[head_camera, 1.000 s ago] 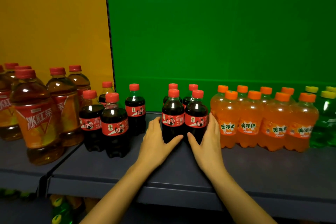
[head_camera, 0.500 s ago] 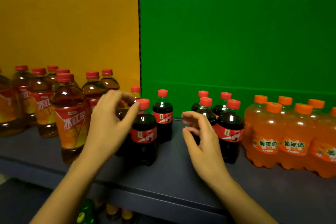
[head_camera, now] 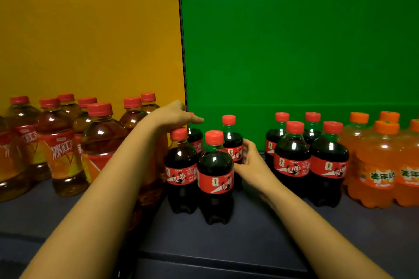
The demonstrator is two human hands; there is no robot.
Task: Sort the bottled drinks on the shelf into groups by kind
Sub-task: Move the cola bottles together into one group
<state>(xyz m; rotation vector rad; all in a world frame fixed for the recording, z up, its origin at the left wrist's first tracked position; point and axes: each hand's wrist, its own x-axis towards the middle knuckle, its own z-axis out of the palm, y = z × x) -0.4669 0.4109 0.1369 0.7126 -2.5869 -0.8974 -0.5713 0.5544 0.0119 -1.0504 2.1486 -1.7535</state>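
Several small cola bottles with red caps stand in two clusters on the dark shelf. In the left cluster the front cola bottle stands between my arms. My right hand curls round the back cola bottle of that cluster at label height. My left hand reaches over the cap of the front-left cola bottle, fingers stretched to the right above a rear cola bottle; what lies under the palm is hidden. The right cola cluster stands untouched.
Large iced tea bottles with red caps crowd the shelf's left part before a yellow panel. Orange soda bottles stand at the right before a green panel. The shelf's front edge runs just below my forearms.
My left hand has moved up and back over the left cola cluster. My right hand has shifted left from the right cluster onto the back cola bottle. The view has panned left.
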